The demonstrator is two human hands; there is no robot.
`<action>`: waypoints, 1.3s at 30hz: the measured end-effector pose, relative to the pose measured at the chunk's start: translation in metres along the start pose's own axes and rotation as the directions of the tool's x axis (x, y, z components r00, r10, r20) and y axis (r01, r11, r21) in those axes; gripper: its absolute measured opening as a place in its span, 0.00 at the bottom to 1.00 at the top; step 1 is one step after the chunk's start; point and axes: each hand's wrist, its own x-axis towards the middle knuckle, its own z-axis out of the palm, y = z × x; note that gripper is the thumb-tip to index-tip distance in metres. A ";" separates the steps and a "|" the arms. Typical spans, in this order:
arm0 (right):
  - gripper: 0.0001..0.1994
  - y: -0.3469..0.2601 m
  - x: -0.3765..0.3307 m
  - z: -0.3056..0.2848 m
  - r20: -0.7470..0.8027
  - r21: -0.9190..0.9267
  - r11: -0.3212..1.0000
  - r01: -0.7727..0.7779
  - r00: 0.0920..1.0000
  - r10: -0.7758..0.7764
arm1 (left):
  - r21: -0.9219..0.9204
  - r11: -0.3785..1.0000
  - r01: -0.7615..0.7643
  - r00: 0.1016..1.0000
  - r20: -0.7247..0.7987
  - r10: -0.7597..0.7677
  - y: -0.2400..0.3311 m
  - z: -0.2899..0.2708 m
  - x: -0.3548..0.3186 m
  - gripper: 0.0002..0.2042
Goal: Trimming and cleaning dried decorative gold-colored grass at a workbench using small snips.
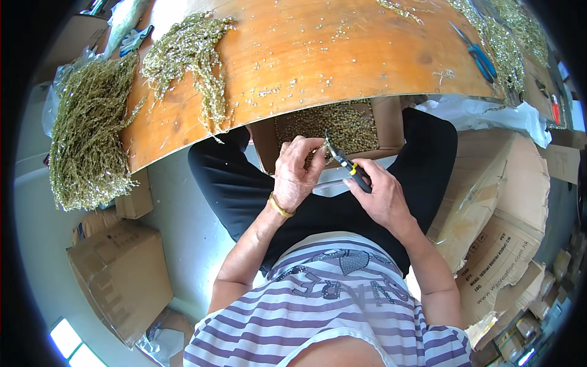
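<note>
Above my lap, my right hand (pixel 379 189) is wrapped round the handles of long-nose pliers (pixel 350 165) with black and yellow grips. Their jaws point up and left and meet the fingertips of my left hand (pixel 299 170). That hand is pinched closed on a bit of gold chain (pixel 310 160), mostly hidden by the fingers. Below both hands, between my knees, an open cardboard box (pixel 389 125) holds a mass of small gold-coloured pieces (pixel 342 125).
The wooden table (pixel 275 61) has loose gold bits scattered over it. Heaps of gold chain (pixel 92 134) hang over its left edge. Blue-handled pliers (pixel 480 58) lie at the right beside more chain (pixel 501 43). Cardboard boxes (pixel 125 275) stand at the left, flattened cardboard (pixel 495 244) at the right.
</note>
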 end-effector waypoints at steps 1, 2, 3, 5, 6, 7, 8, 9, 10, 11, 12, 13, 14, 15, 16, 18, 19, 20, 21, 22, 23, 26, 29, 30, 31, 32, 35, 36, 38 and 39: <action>0.17 -0.002 0.000 -0.001 0.016 -0.021 1.000 -0.015 1.000 0.016 | 0.000 1.000 0.000 1.000 -0.001 0.000 0.000 -0.001 0.000 0.08; 0.16 -0.002 0.000 -0.001 0.031 -0.042 0.999 -0.030 0.999 0.032 | 0.003 1.000 -0.009 1.000 0.001 0.009 0.000 -0.001 -0.001 0.08; 0.16 -0.002 0.000 0.000 0.031 -0.043 0.999 -0.030 0.999 0.031 | 0.006 1.000 -0.017 1.000 0.002 0.017 -0.001 -0.002 -0.001 0.08; 0.17 0.000 -0.001 0.002 0.011 -0.083 0.996 0.008 1.000 -0.007 | 0.029 0.999 -0.029 1.000 0.007 0.028 -0.001 -0.003 -0.002 0.08; 0.17 0.001 -0.002 0.004 0.012 -0.082 0.997 0.008 1.000 -0.007 | 0.051 0.998 -0.040 0.999 0.011 0.040 -0.002 -0.002 -0.003 0.09; 0.16 0.003 -0.002 0.007 -0.030 -0.144 0.988 0.055 0.998 -0.060 | 0.050 0.998 -0.041 0.999 0.011 0.040 -0.001 -0.002 -0.003 0.09; 0.16 0.005 -0.002 0.009 -0.068 -0.207 0.973 0.098 0.991 -0.115 | 0.046 0.998 -0.038 0.999 0.011 0.038 -0.001 -0.002 -0.004 0.09; 0.16 0.007 -0.002 0.010 -0.069 -0.208 0.973 0.098 0.991 -0.115 | 0.043 0.998 -0.036 0.999 0.011 0.035 -0.001 -0.002 -0.004 0.09; 0.16 0.008 -0.002 0.011 -0.094 -0.270 0.954 0.129 0.983 -0.159 | 0.043 0.998 -0.036 0.999 0.010 0.035 -0.001 -0.001 -0.005 0.09; 0.16 0.009 -0.002 0.013 -0.115 -0.331 0.931 0.157 0.972 -0.205 | 0.031 0.999 -0.036 0.999 0.003 0.036 -0.001 0.000 -0.005 0.09; 0.16 0.011 -0.002 0.014 -0.115 -0.331 0.930 0.158 0.972 -0.206 | 0.020 0.999 -0.036 0.999 -0.004 0.036 -0.002 0.000 -0.006 0.09; 0.15 0.013 -0.001 0.015 -0.120 -0.324 0.933 0.159 0.971 -0.207 | 0.020 0.999 -0.036 0.999 -0.005 0.037 -0.002 0.000 -0.005 0.09; 0.14 0.015 0.000 0.016 -0.124 -0.317 0.935 0.160 0.970 -0.208 | 0.007 1.000 -0.027 0.999 0.018 0.027 -0.001 -0.001 -0.005 0.09; 0.14 0.016 0.000 0.015 -0.125 -0.317 0.935 0.160 0.970 -0.208 | -0.006 1.000 -0.018 0.999 0.040 0.018 -0.001 -0.001 -0.004 0.08; 0.13 0.018 0.001 0.014 -0.105 -0.214 0.965 0.154 0.978 -0.179 | -0.005 1.000 -0.017 0.999 0.039 0.017 -0.004 -0.002 -0.003 0.08; 0.12 0.021 0.001 0.012 -0.081 -0.108 0.984 0.144 0.985 -0.153 | -0.048 0.999 -0.020 0.996 0.089 0.024 -0.013 -0.003 0.001 0.08; 0.12 0.022 0.002 0.010 0.061 0.066 0.997 0.051 0.997 -0.055 | -0.050 0.999 -0.019 0.995 0.102 0.024 -0.017 -0.002 0.001 0.07; 0.12 0.023 0.002 0.009 0.217 0.222 0.973 -0.068 0.976 0.019 | -0.049 0.999 -0.019 0.995 0.101 0.024 -0.019 -0.003 0.002 0.07; 0.12 0.023 0.004 0.003 0.218 0.223 0.973 -0.067 0.976 0.017 | -0.108 0.994 0.005 0.993 0.119 0.008 -0.021 -0.004 0.003 0.06; 0.13 0.019 0.007 -0.006 0.393 0.360 0.903 -0.236 0.916 0.083 | -0.167 0.986 0.030 0.990 0.138 -0.007 -0.022 -0.005 0.003 0.06; 0.13 0.018 0.009 -0.011 0.562 0.450 0.792 -0.413 0.820 0.108 | -0.147 0.988 0.039 0.987 0.163 -0.014 -0.021 -0.008 0.005 0.05; 0.14 0.031 0.011 -0.009 0.649 0.604 0.598 -0.527 0.761 0.015 | -0.100 0.995 -0.014 0.987 0.157 0.030 -0.018 -0.004 0.007 0.05; 0.14 0.032 0.010 0.000 0.286 0.299 0.947 -0.120 0.958 0.031 | 0.022 1.000 -0.014 0.992 0.123 0.011 -0.010 -0.003 0.003 0.05; 0.14 0.031 0.010 0.003 0.288 0.301 0.946 -0.121 0.957 0.030 | 0.024 1.000 -0.013 0.992 0.123 0.010 -0.010 -0.001 0.002 0.05; 0.14 0.029 0.010 0.006 0.338 0.386 0.897 -0.214 0.938 0.078 | -0.020 0.999 0.026 0.995 0.098 -0.024 -0.011 0.001 -0.001 0.06; 0.14 0.028 0.010 0.008 0.392 0.461 0.833 -0.306 0.912 0.119 | -0.064 0.996 0.063 0.996 0.074 -0.058 -0.012 0.002 -0.002 0.06; 0.15 0.027 0.007 0.013 0.314 0.500 0.827 -0.258 0.944 0.105 | -0.070 0.996 0.046 0.997 0.070 -0.041 -0.009 0.002 0.001 0.06; 0.16 0.027 0.006 0.016 0.235 0.536 0.821 -0.196 0.969 0.078 | -0.071 0.996 0.046 0.997 0.070 -0.041 -0.009 0.002 0.000 0.06; 0.16 0.025 0.002 0.020 0.108 0.401 0.912 -0.092 0.993 0.053 | -0.057 0.998 0.014 0.999 0.050 -0.011 -0.012 0.004 -0.001 0.06; 0.16 0.024 0.001 0.022 -0.015 0.241 0.971 -0.002 1.000 0.006 | -0.058 0.998 0.014 0.999 0.049 -0.011 -0.011 0.005 -0.002 0.06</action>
